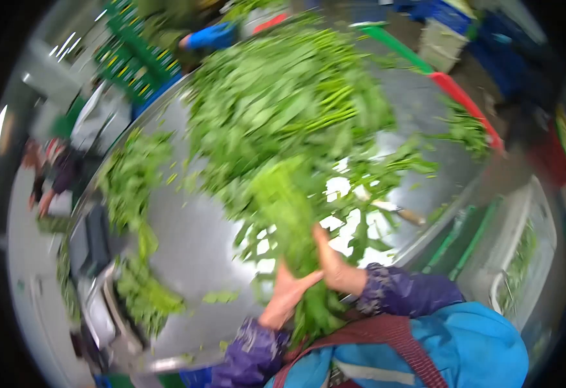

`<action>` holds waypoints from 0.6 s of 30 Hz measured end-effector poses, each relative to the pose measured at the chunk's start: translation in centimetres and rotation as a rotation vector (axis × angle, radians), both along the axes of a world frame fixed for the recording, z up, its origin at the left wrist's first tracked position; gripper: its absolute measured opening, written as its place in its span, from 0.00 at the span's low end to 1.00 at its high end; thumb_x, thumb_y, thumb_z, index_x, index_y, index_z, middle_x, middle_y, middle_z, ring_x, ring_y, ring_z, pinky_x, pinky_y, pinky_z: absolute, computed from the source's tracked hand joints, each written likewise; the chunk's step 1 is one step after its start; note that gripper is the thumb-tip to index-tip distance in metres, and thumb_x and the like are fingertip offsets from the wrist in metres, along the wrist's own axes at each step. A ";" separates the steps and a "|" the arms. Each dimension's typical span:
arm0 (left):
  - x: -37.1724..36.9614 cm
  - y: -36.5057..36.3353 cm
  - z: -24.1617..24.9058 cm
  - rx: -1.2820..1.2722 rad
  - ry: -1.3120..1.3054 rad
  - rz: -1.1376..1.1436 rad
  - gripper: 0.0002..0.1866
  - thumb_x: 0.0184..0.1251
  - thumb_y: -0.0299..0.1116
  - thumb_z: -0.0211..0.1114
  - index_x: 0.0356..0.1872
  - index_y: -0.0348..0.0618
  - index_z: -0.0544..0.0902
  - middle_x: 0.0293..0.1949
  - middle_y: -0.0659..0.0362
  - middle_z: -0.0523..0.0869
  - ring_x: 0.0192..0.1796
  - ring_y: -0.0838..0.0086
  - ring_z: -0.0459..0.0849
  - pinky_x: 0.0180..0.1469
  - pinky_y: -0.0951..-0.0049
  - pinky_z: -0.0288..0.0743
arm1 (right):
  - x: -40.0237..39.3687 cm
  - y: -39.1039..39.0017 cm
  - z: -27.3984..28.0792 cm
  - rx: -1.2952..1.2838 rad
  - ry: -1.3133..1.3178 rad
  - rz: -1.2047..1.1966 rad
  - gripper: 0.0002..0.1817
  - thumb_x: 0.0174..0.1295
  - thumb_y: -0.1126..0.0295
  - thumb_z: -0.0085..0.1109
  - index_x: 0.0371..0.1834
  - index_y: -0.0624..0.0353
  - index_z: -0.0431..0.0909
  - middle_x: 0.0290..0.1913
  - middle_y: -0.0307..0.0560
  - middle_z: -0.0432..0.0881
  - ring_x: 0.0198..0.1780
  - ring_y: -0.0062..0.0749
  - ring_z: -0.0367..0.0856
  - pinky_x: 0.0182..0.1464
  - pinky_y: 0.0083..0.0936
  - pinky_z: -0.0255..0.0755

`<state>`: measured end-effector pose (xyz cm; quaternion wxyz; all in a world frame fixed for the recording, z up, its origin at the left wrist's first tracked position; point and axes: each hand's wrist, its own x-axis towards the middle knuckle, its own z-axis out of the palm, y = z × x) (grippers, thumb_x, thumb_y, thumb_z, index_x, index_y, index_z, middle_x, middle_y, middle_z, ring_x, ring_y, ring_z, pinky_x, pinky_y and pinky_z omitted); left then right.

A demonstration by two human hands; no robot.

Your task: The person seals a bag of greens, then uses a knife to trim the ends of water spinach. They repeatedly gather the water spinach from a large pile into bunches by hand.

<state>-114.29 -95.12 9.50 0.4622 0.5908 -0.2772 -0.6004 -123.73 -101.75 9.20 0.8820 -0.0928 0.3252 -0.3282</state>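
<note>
A bunch of leafy greens (pixel 289 213) is held upright between my two hands above the metal table (pixel 186 239). My left hand (pixel 289 291) wraps its lower left side, thumb pointing across to the right. My right hand (pixel 338 265) presses the bunch from the right, with its fingers partly hidden behind the stems. The two hands meet or nearly meet in front. Leaves hang below them, close to my body. Beyond the bunch lies a large pile of greens (pixel 276 97). A knife (pixel 399 212) rests on the table to the right of my hands.
More greens (pixel 134 174) lie along the table's left edge, near a dark scale-like box (pixel 92 239). A blue-gloved hand (pixel 210 36) of another person is at the far side. Another person (pixel 57 168) stands at left. A white bin (pixel 522 258) stands at right.
</note>
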 end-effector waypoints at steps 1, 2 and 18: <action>-0.1 -0.2 1.0 0.073 0.030 0.017 0.35 0.48 0.24 0.71 0.59 0.36 0.64 0.52 0.53 0.74 0.53 0.67 0.75 0.55 0.70 0.70 | 0.5 0.7 -3.1 -0.138 0.087 -0.004 0.30 0.64 0.44 0.43 0.54 0.61 0.69 0.44 0.45 0.75 0.49 0.30 0.72 0.56 0.27 0.66; -0.4 -0.3 2.3 0.135 0.096 0.009 0.30 0.49 0.22 0.69 0.56 0.35 0.67 0.49 0.54 0.77 0.51 0.68 0.76 0.53 0.70 0.71 | 0.8 0.3 -6.1 -0.272 0.195 -0.020 0.28 0.65 0.45 0.41 0.52 0.61 0.71 0.44 0.45 0.75 0.48 0.30 0.72 0.55 0.27 0.66; 11.9 5.2 3.1 -0.097 -1.594 -0.665 0.40 0.46 0.28 0.63 0.66 0.51 0.60 0.22 0.43 0.79 0.26 0.48 0.77 0.29 0.53 0.68 | -13.5 -8.8 -2.0 -1.349 1.239 0.615 0.20 0.51 0.64 0.61 0.48 0.58 0.73 0.36 0.56 0.80 0.40 0.41 0.80 0.37 0.37 0.73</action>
